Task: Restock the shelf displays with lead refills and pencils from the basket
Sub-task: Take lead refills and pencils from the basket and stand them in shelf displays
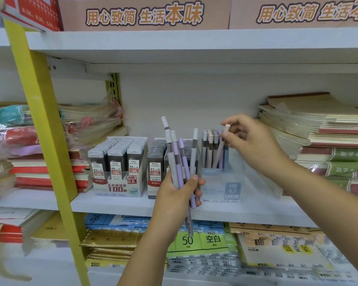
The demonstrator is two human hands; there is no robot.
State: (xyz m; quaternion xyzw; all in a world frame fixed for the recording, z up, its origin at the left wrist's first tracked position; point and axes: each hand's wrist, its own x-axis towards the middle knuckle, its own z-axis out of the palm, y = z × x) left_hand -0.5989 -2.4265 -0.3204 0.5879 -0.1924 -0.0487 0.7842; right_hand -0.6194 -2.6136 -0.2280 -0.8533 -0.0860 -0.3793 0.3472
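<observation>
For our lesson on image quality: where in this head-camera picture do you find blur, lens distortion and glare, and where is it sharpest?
Head view: sharpest mid-frame, on the lead refill boxes and the pencils in the left hand; edges smear, notably the wrapped stacks at left; the wide lens bows the shelf and tilts the yellow upright; light is even, with slight glare on the clear pencil display.

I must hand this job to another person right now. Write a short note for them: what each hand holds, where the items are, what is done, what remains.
Left hand: grips a bundle of pencils, upright.
Right hand: pinches one pencil by its top, tip in the clear pencil display.
Lead refill boxes look full. The display holds pencils only at the back.
Left: seat this pencil, then add the bundle. Basket not in view.
</observation>
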